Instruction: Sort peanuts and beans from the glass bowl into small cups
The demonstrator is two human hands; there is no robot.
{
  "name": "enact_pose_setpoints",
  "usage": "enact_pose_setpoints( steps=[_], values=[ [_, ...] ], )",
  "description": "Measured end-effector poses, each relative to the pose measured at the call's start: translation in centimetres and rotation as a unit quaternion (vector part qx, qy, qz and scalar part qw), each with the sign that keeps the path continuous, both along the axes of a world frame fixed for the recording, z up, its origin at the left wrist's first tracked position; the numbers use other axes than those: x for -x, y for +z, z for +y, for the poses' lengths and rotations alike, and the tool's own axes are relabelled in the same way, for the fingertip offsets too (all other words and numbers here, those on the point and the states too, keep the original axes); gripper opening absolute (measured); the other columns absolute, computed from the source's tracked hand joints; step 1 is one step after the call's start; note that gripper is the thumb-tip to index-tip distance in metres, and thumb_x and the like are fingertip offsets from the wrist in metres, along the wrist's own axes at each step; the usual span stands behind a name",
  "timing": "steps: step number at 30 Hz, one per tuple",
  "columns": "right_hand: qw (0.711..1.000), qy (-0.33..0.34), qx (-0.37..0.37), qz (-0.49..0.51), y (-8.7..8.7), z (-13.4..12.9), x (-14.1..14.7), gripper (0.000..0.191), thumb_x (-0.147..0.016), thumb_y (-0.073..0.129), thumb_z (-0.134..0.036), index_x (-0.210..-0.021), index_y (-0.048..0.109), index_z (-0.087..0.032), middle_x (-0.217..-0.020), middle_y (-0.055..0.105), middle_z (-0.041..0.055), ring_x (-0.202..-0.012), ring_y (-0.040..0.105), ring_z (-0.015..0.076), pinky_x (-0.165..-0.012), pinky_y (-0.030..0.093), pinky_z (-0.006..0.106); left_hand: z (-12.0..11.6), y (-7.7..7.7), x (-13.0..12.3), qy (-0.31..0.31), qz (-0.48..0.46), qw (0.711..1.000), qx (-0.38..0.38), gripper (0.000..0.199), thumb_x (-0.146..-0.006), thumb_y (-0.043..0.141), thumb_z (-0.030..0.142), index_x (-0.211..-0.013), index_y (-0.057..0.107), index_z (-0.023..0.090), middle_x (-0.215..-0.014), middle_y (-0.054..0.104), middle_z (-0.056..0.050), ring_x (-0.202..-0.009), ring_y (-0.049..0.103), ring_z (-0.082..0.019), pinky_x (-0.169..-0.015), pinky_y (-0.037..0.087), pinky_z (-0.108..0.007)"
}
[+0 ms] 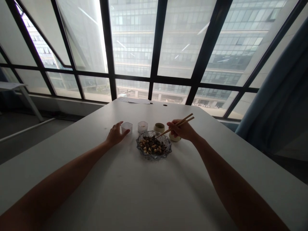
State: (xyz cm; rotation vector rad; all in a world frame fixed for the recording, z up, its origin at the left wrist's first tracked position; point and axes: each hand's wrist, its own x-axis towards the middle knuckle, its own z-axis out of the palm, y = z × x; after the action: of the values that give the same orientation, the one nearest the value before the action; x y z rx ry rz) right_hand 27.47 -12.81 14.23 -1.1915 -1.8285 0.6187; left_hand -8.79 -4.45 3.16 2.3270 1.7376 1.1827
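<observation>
My left hand (115, 133) is curled about a small translucent white cup (127, 127), with the thumb along its front and the fingers at its far left side. In my right hand (180, 129) is a pair of wooden chopsticks (187, 119), slanting down to the left. Their tips reach into a scalloped clear glass bowl (169, 150). Inside the bowl lies a mix of dark seeds (150, 141) and pale tan nuts (154, 149). Whether the tips pinch a piece is too small to tell.
Behind the bowl stand a second translucent cup (142, 126) and a beige cup (159, 127). Another beige cup (175, 138) is partly hidden under my right hand. Papers (134, 100) lie at the far end of the white table (134, 192). A blue curtain (271, 83) hangs at right.
</observation>
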Motion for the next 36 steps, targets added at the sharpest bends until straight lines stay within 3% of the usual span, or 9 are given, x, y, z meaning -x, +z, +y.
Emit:
enact_pose_setpoints(
  steps=[5,10,16,21,24,26,29,32,36],
  values=[
    [1.000,0.018,0.000,-0.014,-0.2,-0.2,0.6,0.059,-0.078,0.063,-0.075,-0.066,0.062,-0.017,-0.050,0.065,0.0037,-0.037,0.056,0.0113,-0.035,0.041,0.019,-0.1,-0.1,-0.2,0.010,-0.004,0.999,0.050,0.079,-0.087,0.058,0.064,-0.145,0.040,0.014,-0.130,0.064,-0.022,-0.121,0.062,-0.035,-0.103,0.048,-0.049],
    [0.999,-0.009,0.008,0.037,0.5,-0.5,0.6,0.060,-0.075,0.064,-0.077,-0.066,0.062,-0.018,-0.047,0.062,0.0026,-0.034,0.054,0.0114,-0.033,0.039,0.020,0.0,-0.2,-0.2,0.019,0.007,0.997,0.072,0.078,-0.088,0.057,0.063,-0.146,0.038,0.014,-0.123,0.067,-0.020,-0.117,0.065,-0.034,-0.100,0.050,-0.047],
    [0.980,-0.118,-0.126,0.097,0.7,-0.1,-0.5,0.060,-0.078,0.061,-0.078,-0.068,0.063,-0.018,-0.051,0.064,0.0029,-0.037,0.056,0.0121,-0.035,0.043,0.022,0.2,-0.3,-0.2,0.013,0.000,0.997,0.070,0.073,-0.090,0.056,0.059,-0.146,0.039,0.017,-0.119,0.069,-0.017,-0.111,0.067,-0.033,-0.096,0.052,-0.046],
    [0.984,-0.129,-0.113,0.051,0.0,0.5,-0.6,0.063,-0.076,0.061,-0.080,-0.066,0.063,-0.018,-0.054,0.065,0.0048,-0.042,0.059,0.0133,-0.037,0.045,0.022,0.1,-0.3,-0.2,0.004,-0.003,0.997,0.077,0.074,-0.090,0.055,0.059,-0.147,0.038,0.015,-0.119,0.068,-0.017,-0.112,0.067,-0.033,-0.097,0.052,-0.047],
    [0.979,-0.130,-0.133,0.085,0.5,0.3,-0.4,0.064,-0.079,0.058,-0.080,-0.067,0.064,-0.018,-0.052,0.064,0.0036,-0.039,0.056,0.0116,-0.037,0.043,0.021,0.2,-0.3,-0.1,0.000,-0.005,0.997,0.075,0.074,-0.090,0.056,0.059,-0.147,0.038,0.015,-0.120,0.068,-0.018,-0.111,0.068,-0.033,-0.097,0.052,-0.047],
    [0.982,-0.110,-0.104,0.111,1.1,-0.1,-0.2,0.066,-0.078,0.056,-0.082,-0.065,0.063,-0.017,-0.047,0.061,0.0028,-0.035,0.052,0.0105,-0.034,0.040,0.021,0.3,-0.4,-0.1,0.000,-0.004,0.997,0.073,0.074,-0.090,0.056,0.059,-0.147,0.039,0.015,-0.119,0.068,-0.017,-0.110,0.068,-0.033,-0.095,0.053,-0.047],
    [0.996,-0.032,0.036,0.076,1.5,-0.8,0.2,0.072,-0.073,0.056,-0.087,-0.058,0.061,-0.016,-0.040,0.057,0.0030,-0.030,0.048,0.0097,-0.030,0.035,0.020,0.4,-0.5,0.0,0.002,-0.001,0.998,0.070,0.076,-0.089,0.056,0.061,-0.147,0.039,0.015,-0.119,0.068,-0.018,-0.111,0.068,-0.033,-0.096,0.053,-0.047],
    [0.988,0.042,0.151,0.004,1.2,-1.0,1.0,0.074,-0.068,0.059,-0.088,-0.055,0.061,-0.015,-0.039,0.057,0.0040,-0.028,0.047,0.0092,-0.029,0.035,0.020,0.5,-0.7,0.0,-0.001,-0.004,0.998,0.066,0.077,-0.089,0.056,0.061,-0.148,0.039,0.014,-0.118,0.069,-0.017,-0.109,0.068,-0.033,-0.095,0.053,-0.047],
    [0.986,0.059,0.153,0.024,0.2,-0.8,2.1,0.072,-0.066,0.062,-0.087,-0.059,0.062,-0.016,-0.042,0.060,0.0030,-0.031,0.051,0.0099,-0.032,0.040,0.020,0.7,-0.8,0.1,-0.007,-0.007,0.998,0.059,0.075,-0.090,0.057,0.060,-0.146,0.041,0.015,-0.116,0.070,-0.017,-0.106,0.069,-0.032,-0.093,0.053,-0.046]
  ],
)
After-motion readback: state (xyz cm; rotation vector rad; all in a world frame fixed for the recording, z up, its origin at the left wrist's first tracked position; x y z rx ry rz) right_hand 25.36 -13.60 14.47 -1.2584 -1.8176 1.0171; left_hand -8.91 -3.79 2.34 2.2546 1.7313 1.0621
